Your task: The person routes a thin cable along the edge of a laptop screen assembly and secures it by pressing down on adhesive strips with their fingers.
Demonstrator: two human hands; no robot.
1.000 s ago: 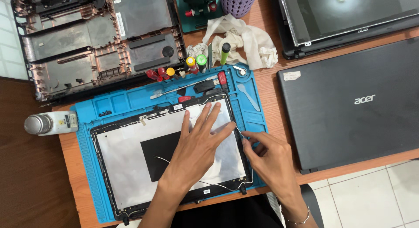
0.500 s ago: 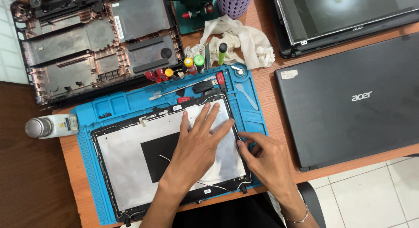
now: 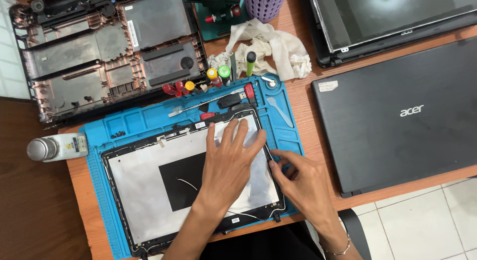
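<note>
The left hand [image 3: 231, 163] is laid flat, fingers spread, on the silvery inner face of a laptop lid back cover [image 3: 164, 185], which rests on a blue repair mat [image 3: 124, 123] on the wooden worktop [image 3: 318, 73]. The right hand [image 3: 303, 183] is curled just beside it at the cover's right edge, its fingertips [image 3: 274, 160] pressed to the black rim (whether something thin is pinched there cannot be told). Beyond the left hand's fingers, small screwdrivers [image 3: 198, 86] and a white rag [image 3: 268, 48] are seen, and farther off a stripped laptop base [image 3: 109, 51]. A closed black laptop [image 3: 397, 116] lies past the right hand. A small bottle [image 3: 54, 147] lies well apart from the left hand.
</note>
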